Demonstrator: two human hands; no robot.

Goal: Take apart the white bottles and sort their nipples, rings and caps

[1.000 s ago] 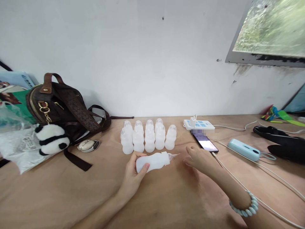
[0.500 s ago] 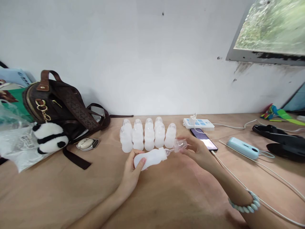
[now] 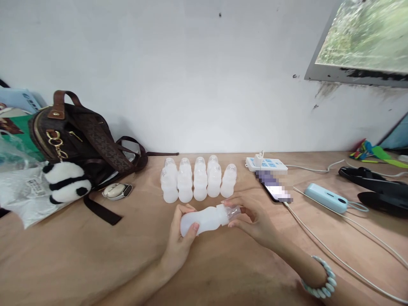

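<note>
A white baby bottle [image 3: 205, 220] lies sideways in the air above the table, its neck end pointing right. My left hand [image 3: 182, 233] is closed around the bottle's base, thumb on the near side. At the other end, my right hand [image 3: 255, 221] grips a clear bottle cap [image 3: 233, 212], which sits over the nipple end against the white collar. Just behind, several similar capped baby bottles [image 3: 200, 185] stand upright in two close rows. A beaded bracelet is on my right wrist.
A brown backpack [image 3: 95, 136] with a panda plush [image 3: 67, 182] stands left, near an earbud case [image 3: 114, 191]. A power strip [image 3: 277, 165], a phone [image 3: 272, 187] and a light blue power bank [image 3: 325, 198] lie right, with white cables running across the table.
My right hand has moved left and down, bringing the clear cap onto the bottle's nipple end. The bottle has lowered slightly in my left hand.
</note>
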